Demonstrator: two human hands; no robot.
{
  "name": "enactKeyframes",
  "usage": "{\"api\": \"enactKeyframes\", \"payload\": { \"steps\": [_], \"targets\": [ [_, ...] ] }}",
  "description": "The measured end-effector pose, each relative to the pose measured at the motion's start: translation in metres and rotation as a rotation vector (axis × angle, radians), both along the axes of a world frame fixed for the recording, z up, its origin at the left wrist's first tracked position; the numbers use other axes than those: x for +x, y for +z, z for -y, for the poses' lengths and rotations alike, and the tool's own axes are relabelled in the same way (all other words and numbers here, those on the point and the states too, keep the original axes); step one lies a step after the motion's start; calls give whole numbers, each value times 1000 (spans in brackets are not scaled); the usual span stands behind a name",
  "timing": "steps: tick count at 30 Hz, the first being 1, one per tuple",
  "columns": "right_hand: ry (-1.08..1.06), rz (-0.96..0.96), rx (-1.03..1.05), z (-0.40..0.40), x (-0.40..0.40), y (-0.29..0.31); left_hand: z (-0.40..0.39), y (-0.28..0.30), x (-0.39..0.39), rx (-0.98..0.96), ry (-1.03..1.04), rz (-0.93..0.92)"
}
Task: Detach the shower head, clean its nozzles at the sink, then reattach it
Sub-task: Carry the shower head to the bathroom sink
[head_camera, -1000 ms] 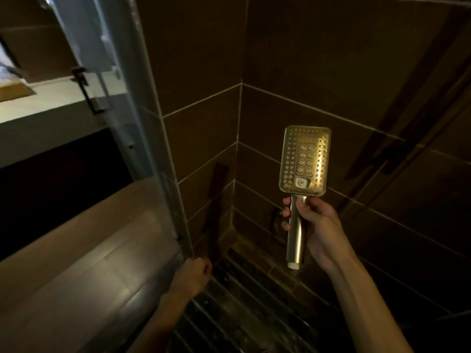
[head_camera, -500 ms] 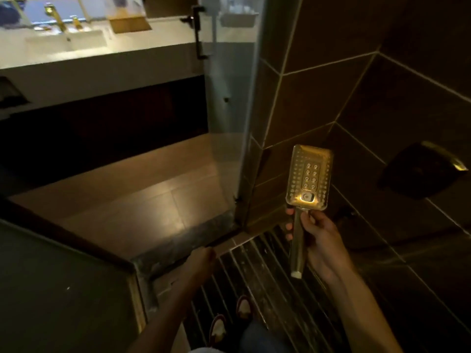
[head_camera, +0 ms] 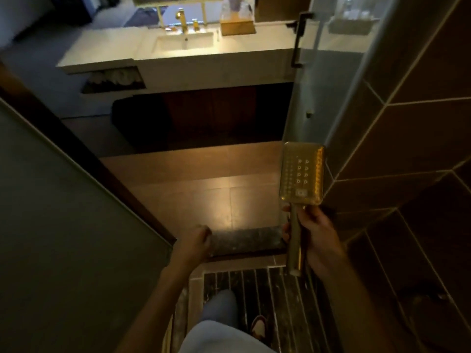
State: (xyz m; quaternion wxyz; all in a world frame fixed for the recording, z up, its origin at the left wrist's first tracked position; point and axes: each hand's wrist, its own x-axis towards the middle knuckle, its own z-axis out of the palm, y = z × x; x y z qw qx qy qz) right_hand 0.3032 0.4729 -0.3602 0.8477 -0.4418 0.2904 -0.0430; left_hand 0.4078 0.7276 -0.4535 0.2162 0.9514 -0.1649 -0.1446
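Nearest to us: a knee in light trousers (head_camera: 224, 335) and the toe of a shoe (head_camera: 260, 324) over the dark slatted shower floor (head_camera: 275, 296). We stand inside the shower enclosure, facing out.

Our right hand (head_camera: 316, 238) grips the handle of the shower head (head_camera: 302, 174), fingers wrapped round the stem, head upright, nozzle face toward us. No hose shows at the handle's lower end, so we judge the head detached. Our left hand (head_camera: 196, 238) hangs in front of us with fingers curled in; it appears to hold nothing, though the dim light leaves this uncertain.

Just beyond the hands lies the stone threshold (head_camera: 244, 240), then the tan floor tiles (head_camera: 198, 189). The glass door (head_camera: 328, 80) with its dark handle (head_camera: 297, 39) stands to the right, beside the tiled wall (head_camera: 407, 138).

Farthest: the white tabletop (head_camera: 122, 54) with the sink (head_camera: 184, 42) and gold faucet (head_camera: 181, 20), a wooden box (head_camera: 238, 28) to its right, rolled towels (head_camera: 114, 77) in a niche below.

Step in hand, by our judgement: carrying the head to the sink; cleaning not begun. The next move calls for stepping over the threshold, clearing the door edge with the head, and bringing the nozzle face to the basin, the left hand free for the faucet.
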Motion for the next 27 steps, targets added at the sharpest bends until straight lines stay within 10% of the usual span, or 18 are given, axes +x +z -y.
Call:
{"api": "enactKeyframes", "payload": {
  "steps": [27],
  "targets": [
    [202, 148, -192, -5, 543, 33, -45, 23, 473, -312, 357, -88]
  ]
}}
